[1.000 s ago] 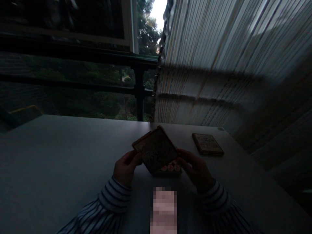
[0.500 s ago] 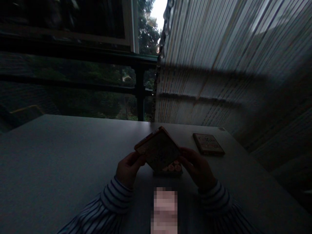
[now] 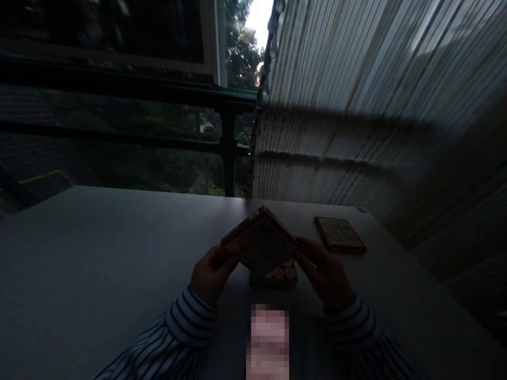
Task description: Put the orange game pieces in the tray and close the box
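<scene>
A flat square box lid (image 3: 259,240), brown-edged with faint dark print on its face, is held tilted above the table, one corner pointing away from me. My left hand (image 3: 212,272) pinches its left corner between thumb and fingers. At the right corner, my right hand (image 3: 325,272) grips it the same way. Partly hidden beneath the lid sits a shallow box (image 3: 273,283) on the table. Several round reddish pieces (image 3: 279,273) with marks on them show inside it. The light is dim, so the print is not legible.
Another flat square printed box (image 3: 339,234) lies on the white table (image 3: 99,264), beyond my right hand. A small pale patch (image 3: 361,210) is near the far right corner. Dark railings (image 3: 227,126) run past the table's far edge, and a striped curtain (image 3: 317,105) hangs at the right.
The lid has tilted slightly and shifted a little to the right with both hands. Both hands keep their hold on it. The boxes on the table look unmoved.
</scene>
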The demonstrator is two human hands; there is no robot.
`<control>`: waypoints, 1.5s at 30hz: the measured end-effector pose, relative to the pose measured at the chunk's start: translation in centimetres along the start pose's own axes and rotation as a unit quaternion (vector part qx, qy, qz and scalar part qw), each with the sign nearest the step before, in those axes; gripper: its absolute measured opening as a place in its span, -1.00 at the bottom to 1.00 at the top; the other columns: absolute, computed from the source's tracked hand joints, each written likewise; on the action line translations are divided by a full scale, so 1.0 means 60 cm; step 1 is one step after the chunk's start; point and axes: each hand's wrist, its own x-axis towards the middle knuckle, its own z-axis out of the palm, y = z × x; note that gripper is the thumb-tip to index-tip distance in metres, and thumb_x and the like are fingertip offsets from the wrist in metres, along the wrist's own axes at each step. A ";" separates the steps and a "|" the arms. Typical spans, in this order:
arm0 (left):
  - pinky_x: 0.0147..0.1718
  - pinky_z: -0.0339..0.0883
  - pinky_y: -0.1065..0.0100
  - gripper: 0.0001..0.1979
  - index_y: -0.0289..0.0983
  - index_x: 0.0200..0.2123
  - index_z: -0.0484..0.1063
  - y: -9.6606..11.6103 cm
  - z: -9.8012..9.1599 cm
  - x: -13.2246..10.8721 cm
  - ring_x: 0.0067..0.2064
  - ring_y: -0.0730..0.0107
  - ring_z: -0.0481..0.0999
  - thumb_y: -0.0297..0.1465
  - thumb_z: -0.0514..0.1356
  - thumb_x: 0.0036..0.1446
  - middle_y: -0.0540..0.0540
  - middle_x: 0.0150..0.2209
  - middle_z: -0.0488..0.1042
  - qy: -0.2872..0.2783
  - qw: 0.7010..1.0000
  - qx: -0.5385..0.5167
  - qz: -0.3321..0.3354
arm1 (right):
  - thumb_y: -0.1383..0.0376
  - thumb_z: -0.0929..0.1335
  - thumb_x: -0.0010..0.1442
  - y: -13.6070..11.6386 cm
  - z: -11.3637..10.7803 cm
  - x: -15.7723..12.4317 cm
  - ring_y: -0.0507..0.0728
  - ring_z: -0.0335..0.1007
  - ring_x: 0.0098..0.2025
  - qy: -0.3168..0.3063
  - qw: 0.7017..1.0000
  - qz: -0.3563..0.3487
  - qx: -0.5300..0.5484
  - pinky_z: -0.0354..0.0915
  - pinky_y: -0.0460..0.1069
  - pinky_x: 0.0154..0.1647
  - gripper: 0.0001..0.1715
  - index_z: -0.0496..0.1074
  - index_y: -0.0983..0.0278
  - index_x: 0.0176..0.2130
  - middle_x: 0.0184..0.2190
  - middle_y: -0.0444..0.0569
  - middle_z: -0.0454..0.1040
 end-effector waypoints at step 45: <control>-0.29 0.39 0.33 -0.74 -0.25 -0.31 0.45 -0.002 -0.009 -0.004 -0.31 0.33 0.48 -0.29 0.20 -0.12 -0.05 -0.35 0.51 0.065 0.979 0.130 0.141 | 0.27 0.28 0.07 0.003 -0.004 -0.001 0.15 0.41 -0.23 0.037 0.998 -0.040 -0.041 0.36 0.03 -0.25 -0.57 0.25 0.26 -0.02 -0.23 0.05 0.45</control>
